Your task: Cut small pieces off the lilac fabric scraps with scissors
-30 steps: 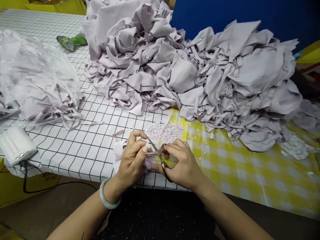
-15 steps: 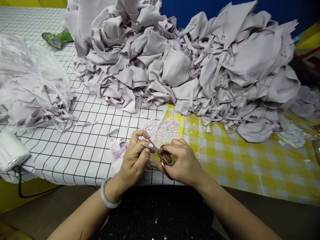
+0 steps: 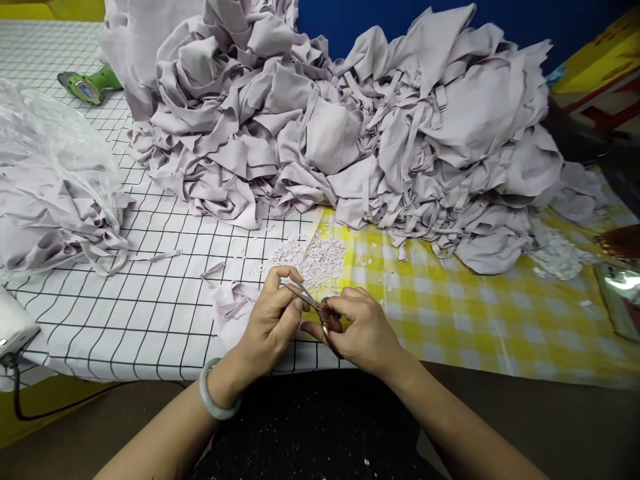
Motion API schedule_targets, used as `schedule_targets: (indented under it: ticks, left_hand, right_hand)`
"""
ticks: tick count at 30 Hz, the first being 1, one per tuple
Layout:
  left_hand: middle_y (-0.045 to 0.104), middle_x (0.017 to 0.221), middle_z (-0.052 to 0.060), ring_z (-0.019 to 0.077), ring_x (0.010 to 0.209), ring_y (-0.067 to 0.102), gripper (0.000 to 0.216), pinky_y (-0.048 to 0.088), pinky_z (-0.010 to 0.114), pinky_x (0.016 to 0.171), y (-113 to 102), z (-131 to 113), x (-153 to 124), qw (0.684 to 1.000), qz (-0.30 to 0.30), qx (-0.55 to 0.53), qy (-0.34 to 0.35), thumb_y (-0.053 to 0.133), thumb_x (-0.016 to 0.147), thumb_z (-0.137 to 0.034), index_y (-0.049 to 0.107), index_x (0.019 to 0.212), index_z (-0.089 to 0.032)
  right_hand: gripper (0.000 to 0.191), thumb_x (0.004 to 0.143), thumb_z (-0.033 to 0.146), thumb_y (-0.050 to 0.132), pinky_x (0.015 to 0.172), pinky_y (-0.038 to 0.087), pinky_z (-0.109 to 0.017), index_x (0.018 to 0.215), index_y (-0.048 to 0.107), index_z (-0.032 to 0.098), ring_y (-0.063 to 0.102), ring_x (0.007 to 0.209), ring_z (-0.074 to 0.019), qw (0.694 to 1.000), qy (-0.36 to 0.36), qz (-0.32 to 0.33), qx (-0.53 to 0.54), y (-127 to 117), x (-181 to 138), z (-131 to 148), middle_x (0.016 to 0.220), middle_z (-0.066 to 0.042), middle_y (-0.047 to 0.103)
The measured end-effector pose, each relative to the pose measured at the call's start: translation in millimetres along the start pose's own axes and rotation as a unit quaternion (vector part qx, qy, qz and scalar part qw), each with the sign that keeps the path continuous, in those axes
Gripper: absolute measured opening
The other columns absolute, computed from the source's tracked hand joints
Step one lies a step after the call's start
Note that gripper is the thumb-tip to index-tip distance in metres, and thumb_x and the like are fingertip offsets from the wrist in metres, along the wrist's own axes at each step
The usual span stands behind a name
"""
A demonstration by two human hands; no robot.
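My right hand (image 3: 367,330) is wrapped round the bronze handles of a small pair of scissors (image 3: 306,296), whose blades point left and lie almost together. The fingers of my left hand (image 3: 270,320) are pinched beside the blade tips. A piece of pale lilac-grey fabric (image 3: 231,310) spreads out behind that hand on the table edge and seems to run into its grip; the pinched part is mostly hidden. Just beyond my hands lies a scatter of tiny fabric snippets (image 3: 320,260).
A large heap of lilac-grey fabric pieces (image 3: 330,133) fills the back. At left are a clear plastic bag (image 3: 65,133) with fabric, a green-handled tool (image 3: 87,87) and a white box with a cable (image 3: 15,327). A phone-like object (image 3: 620,300) lies far right.
The scissor blades have come closer together. Both hands stay nearly in place, while the view has turned slightly right, bringing the phone-like object into sight.
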State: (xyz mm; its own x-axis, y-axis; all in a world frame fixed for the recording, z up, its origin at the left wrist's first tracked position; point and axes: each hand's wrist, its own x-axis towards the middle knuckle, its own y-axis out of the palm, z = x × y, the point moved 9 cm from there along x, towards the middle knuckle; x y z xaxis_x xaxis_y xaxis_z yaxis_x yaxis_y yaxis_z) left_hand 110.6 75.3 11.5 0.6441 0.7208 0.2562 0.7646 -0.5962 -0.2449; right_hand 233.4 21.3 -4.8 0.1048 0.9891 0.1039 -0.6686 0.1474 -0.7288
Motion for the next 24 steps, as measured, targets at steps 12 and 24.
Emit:
schedule_targets:
  ticks: [12, 24]
  left_hand:
    - [0.053, 0.09, 0.006, 0.0204, 0.104, 0.054, 0.026, 0.05, 0.033, 0.084, 7.1, 1.8, 7.2, 0.996, 0.065, 0.059, -0.005, 0.044, 0.1, -0.015, 0.056, 0.077, -0.018]
    - [0.061, 0.124, 0.016, 0.0307, 0.11, 0.062, 0.043, 0.057, 0.047, 0.088, -103.1, 31.1, -102.8, 0.916, 0.023, 0.393, -0.074, 0.056, 0.091, -0.027, 0.051, 0.134, -0.02]
  right_hand:
    - [0.055, 0.082, 0.068, 0.065, 0.054, 0.038, -0.028, 0.057, 0.049, 0.022, 0.05, 0.055, -0.0153, 0.994, 0.097, -0.019, -0.039, -14.4, -8.2, -51.4, 0.054, 0.0, 0.051]
    - [0.033, 0.071, 0.008, 0.062, 0.085, 0.055, -0.038, 0.1, 0.052, 0.022, 0.062, 0.095, -0.0219, 0.955, -0.048, 0.154, 0.249, 114.1, 14.8, 81.4, 0.104, -0.007, 0.063]
